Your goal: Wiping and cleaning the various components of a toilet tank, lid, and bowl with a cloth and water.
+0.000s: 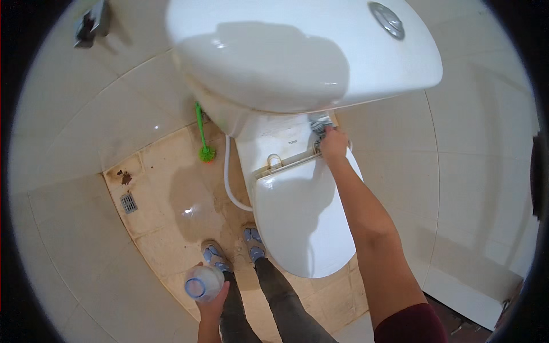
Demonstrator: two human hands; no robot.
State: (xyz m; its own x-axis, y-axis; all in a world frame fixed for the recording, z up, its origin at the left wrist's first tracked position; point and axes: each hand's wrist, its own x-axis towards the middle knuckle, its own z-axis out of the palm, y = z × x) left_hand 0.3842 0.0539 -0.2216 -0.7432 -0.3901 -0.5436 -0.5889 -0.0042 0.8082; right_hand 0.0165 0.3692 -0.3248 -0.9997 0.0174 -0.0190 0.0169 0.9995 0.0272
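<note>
A white TOTO toilet stands before me, its seat lid [300,223] down over the bowl. My right hand [335,143] presses a crumpled grey-and-white cloth or wad [320,123] on the ledge behind the lid, just below the cistern [274,68]. Its fingers are closed around the wad, which is partly hidden by the hand. In my left hand [216,302] is a clear plastic bottle [208,281] with a blue rim at its mouth, held low at the left, above my feet. The bottle's contents are hard to make out.
A green toilet brush [206,152] leans against the left wall. Beside the toilet runs a white hose [228,184]. A floor drain [128,203] lies near the left wall on stained, wet-looking tiles [171,253]. Upper left, a metal fixture [92,23] juts from the wall.
</note>
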